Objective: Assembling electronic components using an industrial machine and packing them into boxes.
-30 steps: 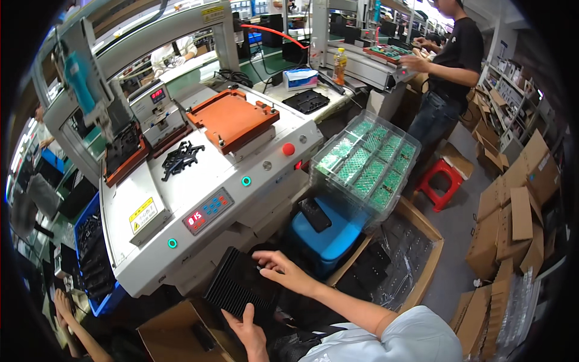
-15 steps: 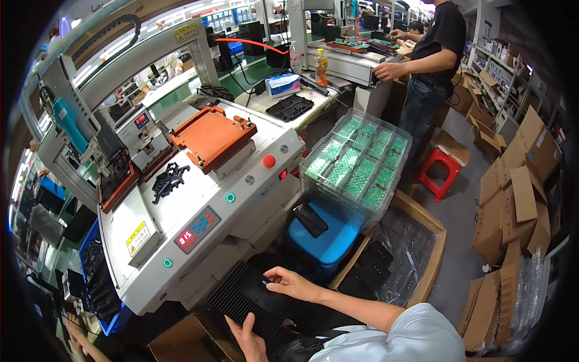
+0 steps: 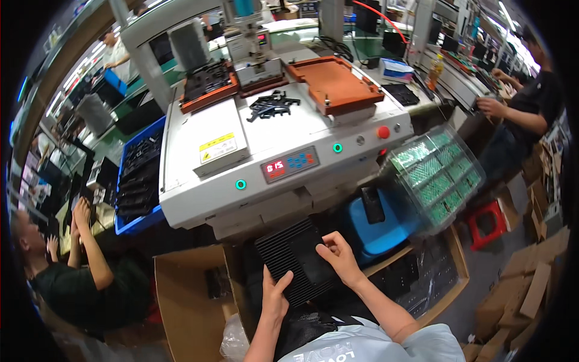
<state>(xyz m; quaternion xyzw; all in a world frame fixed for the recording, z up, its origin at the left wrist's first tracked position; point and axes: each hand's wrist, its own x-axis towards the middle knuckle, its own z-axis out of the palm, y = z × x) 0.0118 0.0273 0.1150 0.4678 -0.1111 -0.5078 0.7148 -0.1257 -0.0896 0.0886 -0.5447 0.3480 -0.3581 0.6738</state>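
Clasping the black panel (image 3: 306,256), the left hand (image 3: 275,295) is covering part of its left edge; the right hand's grip (image 3: 341,259) is looking unclear.

We log a view swing leftward: the white machine (image 3: 181,157) sits nearer mid-frame, its front edge closer to level. At left, the seated co-worker (image 3: 90,295) now shows head and torso; earlier we had mostly forearms and hands. The open cardboard box (image 3: 187,301) shows much more, with clear plastic (image 3: 234,339) come into sight by its near right corner. The standing worker (image 3: 537,99) has slid toward the right rim. Compared with a second ago, our right hand's (image 3: 342,259) thumb and forefinger, then apart, are drawn together at the finned black part's (image 3: 303,258) right edge.
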